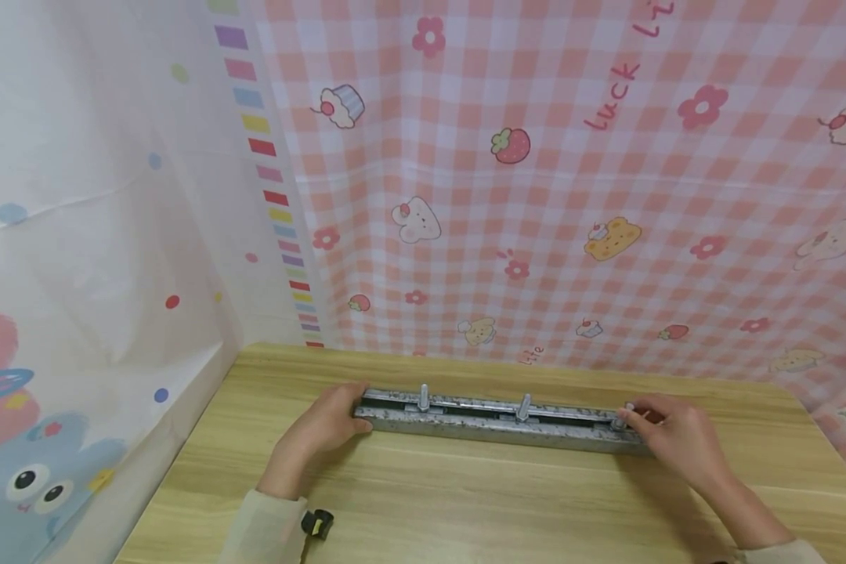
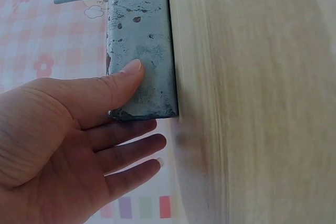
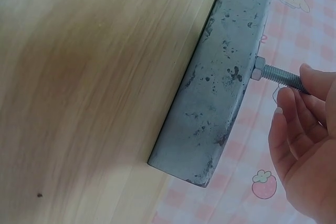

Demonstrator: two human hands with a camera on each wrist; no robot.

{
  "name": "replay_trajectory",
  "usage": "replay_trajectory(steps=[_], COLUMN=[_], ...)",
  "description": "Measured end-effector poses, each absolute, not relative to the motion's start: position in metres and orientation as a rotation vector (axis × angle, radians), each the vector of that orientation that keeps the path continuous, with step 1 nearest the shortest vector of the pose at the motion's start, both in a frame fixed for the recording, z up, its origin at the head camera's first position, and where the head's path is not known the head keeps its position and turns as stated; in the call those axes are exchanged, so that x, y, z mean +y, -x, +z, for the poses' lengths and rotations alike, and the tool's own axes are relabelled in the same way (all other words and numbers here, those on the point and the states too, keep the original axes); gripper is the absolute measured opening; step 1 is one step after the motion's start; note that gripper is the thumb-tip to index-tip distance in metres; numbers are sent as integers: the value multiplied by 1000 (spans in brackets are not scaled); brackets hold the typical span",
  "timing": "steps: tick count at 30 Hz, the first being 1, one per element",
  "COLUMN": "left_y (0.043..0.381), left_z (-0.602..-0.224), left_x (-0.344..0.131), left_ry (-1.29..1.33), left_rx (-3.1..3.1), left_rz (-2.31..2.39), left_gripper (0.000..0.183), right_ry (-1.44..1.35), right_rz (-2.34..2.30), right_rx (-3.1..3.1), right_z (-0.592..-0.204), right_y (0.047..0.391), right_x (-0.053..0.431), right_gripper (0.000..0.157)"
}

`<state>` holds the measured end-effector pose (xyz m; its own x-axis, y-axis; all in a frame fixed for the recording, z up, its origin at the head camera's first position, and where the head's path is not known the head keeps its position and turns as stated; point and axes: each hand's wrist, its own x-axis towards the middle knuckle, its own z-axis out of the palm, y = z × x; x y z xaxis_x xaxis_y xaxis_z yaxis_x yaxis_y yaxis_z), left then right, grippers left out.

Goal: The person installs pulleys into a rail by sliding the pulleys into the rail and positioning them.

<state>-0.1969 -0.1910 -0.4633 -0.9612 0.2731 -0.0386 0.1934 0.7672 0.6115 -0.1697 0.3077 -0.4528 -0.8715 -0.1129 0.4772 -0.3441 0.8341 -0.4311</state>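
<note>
A long grey slotted metal channel [image 1: 479, 437], speckled with dark spots, lies across the wooden table with its slot upward. Two threaded bolts, a left bolt [image 1: 424, 398] and a middle bolt [image 1: 525, 407], stand up from the slot. My left hand [image 1: 324, 423] grips the channel's left end, its thumb [image 2: 126, 80] flat on the front face in the left wrist view. At the other end, my right hand [image 1: 680, 439] pinches the upper part of a third bolt [image 3: 281, 76] between thumb and fingers. A hex nut [image 3: 258, 68] sits at that bolt's base, against the channel's top.
The wooden table [image 1: 423, 501] carries the channel near its back edge. Behind it hangs a pink checked cloth [image 1: 550, 188], and a white printed sheet [image 1: 113, 219] hangs at the left. A small black object [image 1: 317, 523] is beside the left sleeve.
</note>
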Motion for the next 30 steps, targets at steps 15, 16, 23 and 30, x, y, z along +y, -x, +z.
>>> replay_trajectory(steps=[15,16,23,30], left_y=[195,196,195,194], left_z=[-463,-463,-466,-464], left_x=[-192,-192,-195,-200], left_ry=[-391,-394,-393,-405], left_rx=[2835,2836,2836,2833], left_rz=[945,945,950,953], left_gripper=[54,54,60,63], right_ry=[-321,-319,-288,-274], right_rz=[771,774,796,864], right_rx=[-2602,-2605,-2632,-2615], right_z=[-453,-453,-449,-443], right_y=[163,163,162,159], right_x=[309,309,309,319], right_gripper=[20,20,19,15])
